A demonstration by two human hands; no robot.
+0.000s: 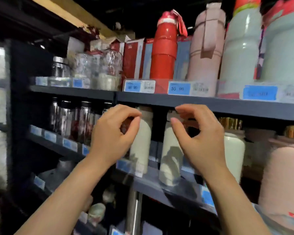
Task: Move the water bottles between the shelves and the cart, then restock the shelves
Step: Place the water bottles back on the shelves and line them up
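Note:
Two cream water bottles stand upright on the middle shelf [153, 182], the left one [142, 141] and the right one [170, 158]. My left hand [114, 133] hovers in front of the left bottle, fingers curled and apart, holding nothing. My right hand [199, 134] hovers in front of the right bottle's top, thumb and fingers spread near its cap, gripping nothing that I can see. Both hands sit just under the upper shelf's edge [210, 103].
The upper shelf carries a red bottle [163, 55], a pink bottle [205, 48], a pale green bottle [241, 48], boxes and glass jars [109, 65]. Dark-lidded glass bottles [71, 119] stand at middle left. A pink flask [283, 177] and a cream flask [234, 153] sit right.

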